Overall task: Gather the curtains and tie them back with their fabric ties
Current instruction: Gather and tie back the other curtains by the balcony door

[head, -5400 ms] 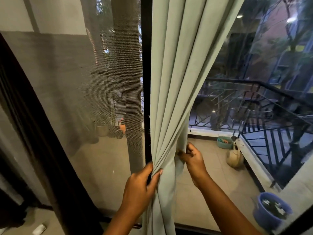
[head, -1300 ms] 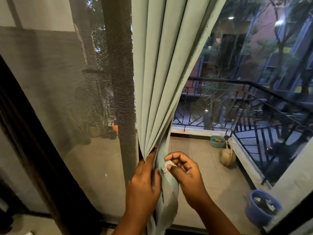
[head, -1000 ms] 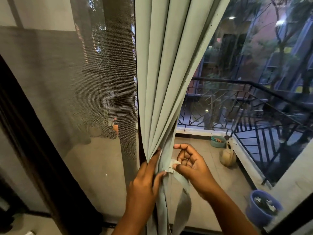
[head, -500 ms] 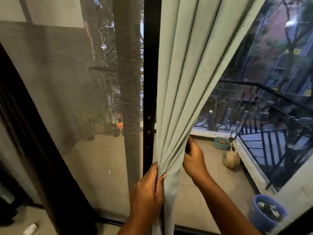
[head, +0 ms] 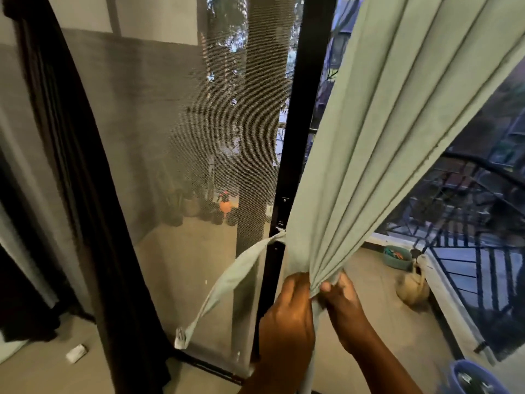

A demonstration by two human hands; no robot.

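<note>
A pale green curtain (head: pixel 377 137) hangs from the upper right, bunched into folds that narrow to a neck between my hands. My left hand (head: pixel 287 317) grips the gathered folds from the left. My right hand (head: pixel 341 300) pinches the same neck from the right, fingers curled into the fabric. A matching fabric tie (head: pixel 227 282) hangs loose to the left, one end fixed near the black door frame (head: pixel 298 137), the free end with a small white fastener (head: pixel 180 338) dangling low. Neither hand touches the tie.
A mesh screen panel (head: pixel 159 155) fills the left half, with a dark curtain (head: pixel 74 194) at its left edge. Beyond the glass lies a balcony with a railing (head: pixel 477 223), a teal bowl (head: pixel 397 255), a tan bag (head: pixel 412 288) and a blue bucket (head: pixel 477 379). A small white object (head: pixel 76 353) lies on the floor.
The fabric tie, earlier held at the curtain by my right hand, now swings free to the left. Both hands have closed together on the curtain's neck lower down.
</note>
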